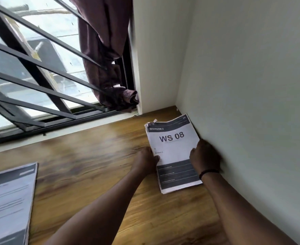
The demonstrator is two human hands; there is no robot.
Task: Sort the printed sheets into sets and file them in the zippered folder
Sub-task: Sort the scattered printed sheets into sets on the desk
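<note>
where the wooden tabletop (96, 174) meets the pale wall (251, 85), a stack of sheets (174, 149) lies flat with its right edge against the wall. its top page reads "bedroom 3" and "ws 08". my left hand (145, 161) sits at the stack's left edge, thumb on the top page, the fingers curled down at the side; whether they reach under the paper is hidden, but the grip looks closed on the stack. my right hand (205, 156) is at the right edge, fingers curled over the paper and pinching it, knuckles close to the wall. a dark band (208, 173) circles that wrist. the smaller print on the page is too blurred to read. another pile of sheets (8, 200) lies well apart at the lower left, cut off by the frame edge and smeared. behind the tabletop is a barred window (31, 68) with a dark cloth (107, 50) hanging by it.
</note>
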